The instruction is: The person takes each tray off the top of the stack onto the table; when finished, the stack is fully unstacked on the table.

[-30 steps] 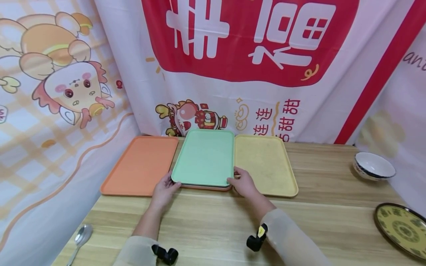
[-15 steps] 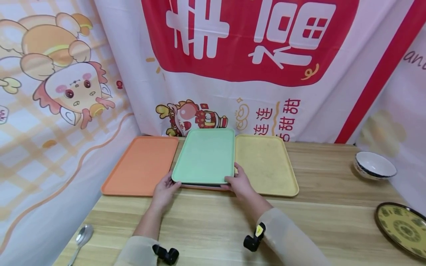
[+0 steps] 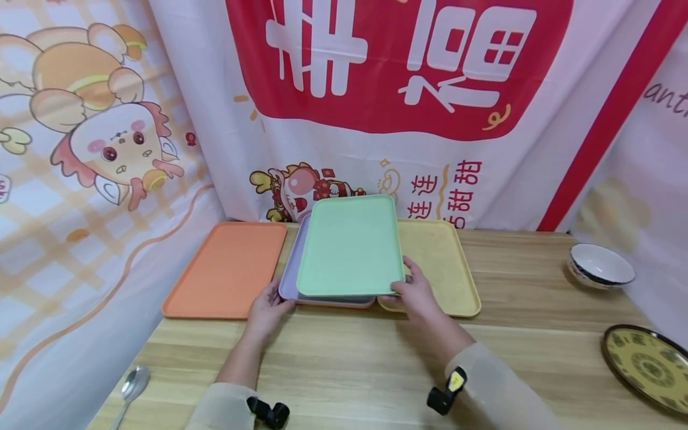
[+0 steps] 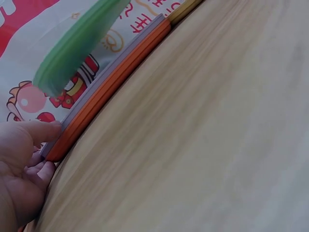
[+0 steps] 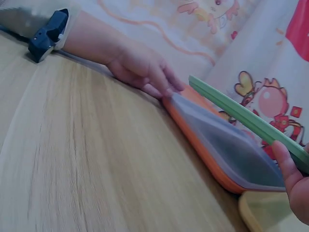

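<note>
A light green tray (image 3: 349, 245) is raised and tilted above a stack, its near right corner pinched by my right hand (image 3: 421, 292). In the right wrist view, the thumb of that hand (image 5: 294, 186) lies along the green rim. Below it, a purple tray (image 3: 290, 280) rests on an orange tray (image 4: 99, 99). My left hand (image 3: 266, 310) holds the near left corner of this stack. The left wrist view shows the thumb on the purple rim and fingers at the orange tray's underside. A gap separates the green tray from the purple one.
Another orange tray (image 3: 226, 269) lies at the left, and a yellow tray (image 3: 441, 269) at the right, partly covered by the green one. A spoon (image 3: 131, 385) sits front left. A white bowl (image 3: 601, 266) and a patterned plate (image 3: 650, 367) stand far right. Curtains (image 3: 376, 149) hang behind.
My right hand has lifted the green tray off the stack and shifted it to the right, uncovering the purple tray. My left hand stays at the stack's corner.
</note>
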{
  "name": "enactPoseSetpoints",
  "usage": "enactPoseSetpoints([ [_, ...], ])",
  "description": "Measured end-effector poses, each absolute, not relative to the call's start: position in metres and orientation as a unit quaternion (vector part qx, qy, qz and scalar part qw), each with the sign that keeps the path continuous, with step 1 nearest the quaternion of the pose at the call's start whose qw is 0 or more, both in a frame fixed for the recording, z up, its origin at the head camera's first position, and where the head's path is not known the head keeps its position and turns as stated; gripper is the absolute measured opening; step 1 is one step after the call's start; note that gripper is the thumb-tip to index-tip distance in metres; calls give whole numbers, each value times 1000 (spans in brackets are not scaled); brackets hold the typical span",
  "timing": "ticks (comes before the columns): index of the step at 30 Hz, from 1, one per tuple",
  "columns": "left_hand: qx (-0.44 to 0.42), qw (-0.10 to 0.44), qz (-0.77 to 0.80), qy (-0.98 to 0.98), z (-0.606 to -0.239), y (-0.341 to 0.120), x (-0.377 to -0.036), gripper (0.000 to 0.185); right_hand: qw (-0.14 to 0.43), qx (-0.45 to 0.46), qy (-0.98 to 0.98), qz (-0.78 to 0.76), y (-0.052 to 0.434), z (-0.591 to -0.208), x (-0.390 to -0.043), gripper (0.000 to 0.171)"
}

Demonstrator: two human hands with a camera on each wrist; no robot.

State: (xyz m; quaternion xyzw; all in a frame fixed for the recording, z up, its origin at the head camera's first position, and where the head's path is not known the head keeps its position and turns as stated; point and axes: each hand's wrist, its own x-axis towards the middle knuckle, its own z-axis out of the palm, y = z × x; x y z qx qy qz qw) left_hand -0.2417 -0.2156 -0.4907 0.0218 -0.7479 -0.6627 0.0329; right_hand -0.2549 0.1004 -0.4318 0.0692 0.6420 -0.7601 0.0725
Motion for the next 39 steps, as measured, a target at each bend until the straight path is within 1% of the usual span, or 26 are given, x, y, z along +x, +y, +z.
enactPoseSetpoints([
  [5,14,58,-657,-752,-492,-213,-243,69,69,38,643,-762,141,-416,-244,80],
  [12,19,54,-653,-755,-490,-213,-241,70,49,-13,642,-765,204,-401,-225,77],
  [19,20,51,-650,-758,-489,-212,-242,68,10,-72,596,-800,269,-389,-211,54],
  [24,32,44,-647,-760,-490,-212,-243,68,-8,-91,564,-821,316,-383,-203,50],
  [30,31,41,-652,-756,-492,-211,-244,69,-23,-90,540,-836,368,-385,-199,51],
  [34,27,41,-656,-753,-491,-212,-243,69,-31,-76,585,-807,396,-387,-196,52],
  [38,32,38,-652,-757,-490,-212,-243,70,-52,-18,676,-735,420,-393,-195,54],
  [39,35,36,-650,-758,-490,-212,-243,70,-58,-3,700,-712,426,-395,-196,57],
])
